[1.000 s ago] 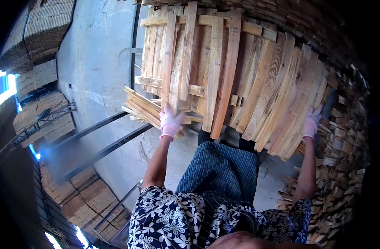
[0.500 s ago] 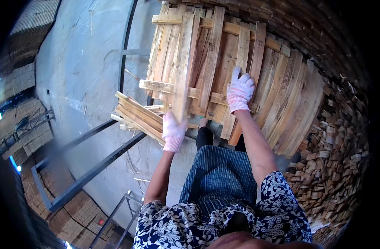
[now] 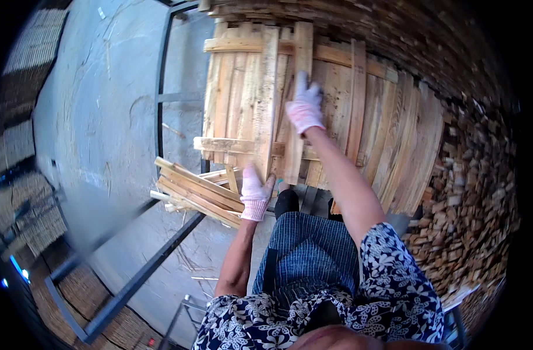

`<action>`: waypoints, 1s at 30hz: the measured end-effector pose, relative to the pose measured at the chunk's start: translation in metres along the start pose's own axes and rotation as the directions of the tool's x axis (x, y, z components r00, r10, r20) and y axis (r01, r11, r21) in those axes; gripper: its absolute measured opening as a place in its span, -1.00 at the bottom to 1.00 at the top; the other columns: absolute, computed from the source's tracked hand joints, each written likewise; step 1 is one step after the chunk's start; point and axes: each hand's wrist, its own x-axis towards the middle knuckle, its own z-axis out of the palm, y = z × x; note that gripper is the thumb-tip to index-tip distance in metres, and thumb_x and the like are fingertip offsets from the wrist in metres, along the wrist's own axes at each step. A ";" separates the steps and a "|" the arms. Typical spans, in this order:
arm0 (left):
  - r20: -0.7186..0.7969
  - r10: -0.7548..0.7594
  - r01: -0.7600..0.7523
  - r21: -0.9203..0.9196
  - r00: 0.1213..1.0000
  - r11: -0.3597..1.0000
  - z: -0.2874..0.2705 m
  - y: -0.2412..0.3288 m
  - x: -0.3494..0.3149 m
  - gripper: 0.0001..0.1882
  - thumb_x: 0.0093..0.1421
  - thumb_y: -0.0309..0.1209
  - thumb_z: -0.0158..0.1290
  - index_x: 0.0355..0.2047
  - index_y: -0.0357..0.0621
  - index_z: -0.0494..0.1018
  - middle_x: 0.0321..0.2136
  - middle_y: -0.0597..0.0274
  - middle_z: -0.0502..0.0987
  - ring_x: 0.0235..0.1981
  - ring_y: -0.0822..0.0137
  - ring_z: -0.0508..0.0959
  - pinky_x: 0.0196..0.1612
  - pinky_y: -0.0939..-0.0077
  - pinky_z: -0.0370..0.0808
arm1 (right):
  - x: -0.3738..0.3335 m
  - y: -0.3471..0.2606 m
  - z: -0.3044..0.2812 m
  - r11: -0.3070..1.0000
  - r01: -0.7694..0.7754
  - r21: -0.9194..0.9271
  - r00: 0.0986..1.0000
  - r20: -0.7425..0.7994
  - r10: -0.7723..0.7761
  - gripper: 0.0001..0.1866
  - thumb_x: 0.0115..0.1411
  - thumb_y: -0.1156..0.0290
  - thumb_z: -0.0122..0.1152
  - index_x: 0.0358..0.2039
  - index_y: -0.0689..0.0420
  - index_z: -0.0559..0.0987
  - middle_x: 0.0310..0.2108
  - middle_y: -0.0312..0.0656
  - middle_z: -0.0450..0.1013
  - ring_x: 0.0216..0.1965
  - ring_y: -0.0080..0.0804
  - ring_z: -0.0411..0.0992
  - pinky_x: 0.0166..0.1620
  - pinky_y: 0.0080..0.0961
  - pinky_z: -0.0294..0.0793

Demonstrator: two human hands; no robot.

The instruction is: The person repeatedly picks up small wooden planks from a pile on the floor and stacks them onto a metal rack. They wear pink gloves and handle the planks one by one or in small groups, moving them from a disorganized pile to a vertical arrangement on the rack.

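Observation:
My left hand, in a white and pink knit glove, has the near end of a loose wooden plank between its thumb and fingers. This plank lies lengthwise across two wooden crosspieces, the far one and the near one. My right hand, gloved alike and slightly blurred, rests with outstretched fingers on a second loose plank just to the right. Farther right lies another loose plank. Beneath them all is a layer of side-by-side boards.
A bundle of narrow wood strips sits left of my left hand on a dark metal frame. Small wood offcuts are heaped at right. Stacked wood stands behind the boards. Grey concrete floor stretches away at left.
My right hand has shifted left, from the right-hand loose planks to the one beside my left hand's plank. The gap between those two planks has narrowed. The view has also shifted a little.

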 end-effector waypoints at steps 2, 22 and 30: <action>-0.008 0.020 -0.020 0.054 1.000 0.998 0.000 0.016 0.010 -0.13 0.10 -0.12 0.30 0.24 -0.48 0.23 0.12 -0.38 0.39 0.15 -0.29 0.40 0.25 0.00 0.33 | 0.007 0.012 0.022 0.996 0.039 0.077 0.999 0.013 -0.040 0.02 0.07 0.41 0.17 0.51 -0.01 -0.10 0.20 0.38 0.13 0.12 0.31 0.33 0.20 -0.08 0.40; 0.187 0.072 0.013 -0.418 0.980 0.909 0.049 0.176 0.062 -0.03 0.16 -0.59 0.13 0.49 -0.01 -0.14 0.43 -0.09 0.05 0.31 -0.04 0.29 0.31 0.27 0.33 | -0.081 0.547 -0.252 0.941 -0.249 0.231 0.933 -0.203 0.296 -0.19 0.22 0.31 0.17 0.46 -0.21 0.10 0.36 0.19 0.10 0.33 0.20 0.17 0.33 -0.18 0.26; 0.451 0.154 0.175 -0.606 0.879 0.776 0.221 0.317 -0.095 -0.06 0.12 -0.61 0.17 0.44 0.04 -0.04 0.13 0.01 0.35 -0.15 0.26 0.52 -0.19 0.43 0.61 | -0.022 0.612 -0.200 0.950 -0.223 0.220 0.933 -0.233 0.273 -0.41 0.37 0.08 0.03 0.38 -0.19 0.26 0.24 0.19 0.24 0.23 0.23 0.25 0.29 -0.13 0.27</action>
